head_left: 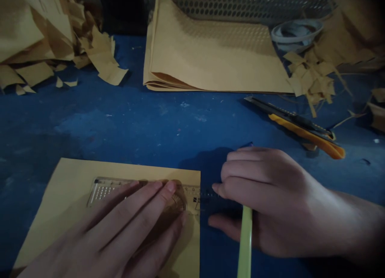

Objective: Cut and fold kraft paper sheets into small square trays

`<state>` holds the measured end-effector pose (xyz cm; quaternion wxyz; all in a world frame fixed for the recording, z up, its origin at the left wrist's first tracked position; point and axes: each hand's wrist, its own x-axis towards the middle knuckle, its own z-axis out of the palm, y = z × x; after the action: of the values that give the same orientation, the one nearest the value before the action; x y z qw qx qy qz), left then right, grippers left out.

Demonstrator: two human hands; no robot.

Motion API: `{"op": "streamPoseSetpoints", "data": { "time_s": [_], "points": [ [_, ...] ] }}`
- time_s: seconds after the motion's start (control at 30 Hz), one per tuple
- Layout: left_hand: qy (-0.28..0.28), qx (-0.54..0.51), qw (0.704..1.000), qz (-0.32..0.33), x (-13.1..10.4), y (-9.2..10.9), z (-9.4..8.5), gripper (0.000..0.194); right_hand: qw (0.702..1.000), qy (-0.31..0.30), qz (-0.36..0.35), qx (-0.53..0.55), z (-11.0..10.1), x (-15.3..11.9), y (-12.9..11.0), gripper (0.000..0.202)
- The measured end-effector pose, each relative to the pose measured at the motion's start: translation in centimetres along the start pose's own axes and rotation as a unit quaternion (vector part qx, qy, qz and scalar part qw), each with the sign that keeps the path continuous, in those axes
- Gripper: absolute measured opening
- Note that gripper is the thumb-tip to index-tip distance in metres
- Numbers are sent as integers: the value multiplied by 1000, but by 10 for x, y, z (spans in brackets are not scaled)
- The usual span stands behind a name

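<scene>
My left hand (120,234) lies with its fingers stretched out over a clear plastic ruler (192,192) on a sheet of brown paper (75,178). The ruler has a grid of small holes at its left end, and its right end reaches past the paper's edge. Beside that end, my right hand (270,198) is closed around a yellow-green pen (245,246). A bit of blue shows above its curled fingers. The right index finger and thumb are close to the ruler's end; whether they touch it I cannot tell.
An orange and black utility knife (294,123) lies beyond my right hand on the blue table (144,121). Folded brown paper (210,57) stands at the back before a perforated metal panel (225,5). Paper scraps (102,57) lie left, more right by a white roll (296,31).
</scene>
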<state>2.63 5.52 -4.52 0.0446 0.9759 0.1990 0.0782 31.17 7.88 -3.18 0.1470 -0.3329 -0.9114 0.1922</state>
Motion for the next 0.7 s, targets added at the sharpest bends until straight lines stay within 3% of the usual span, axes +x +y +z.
{"op": "streamPoseSetpoints", "data": {
  "time_s": [0.53,0.7],
  "points": [
    [7,11,1000,-9,-2,0,1,54,1000,8,5,8,1,-1,-1,22],
    [-5,20,1000,15,-5,0,0,54,1000,14,1,2,2,-2,0,20]
  ]
}}
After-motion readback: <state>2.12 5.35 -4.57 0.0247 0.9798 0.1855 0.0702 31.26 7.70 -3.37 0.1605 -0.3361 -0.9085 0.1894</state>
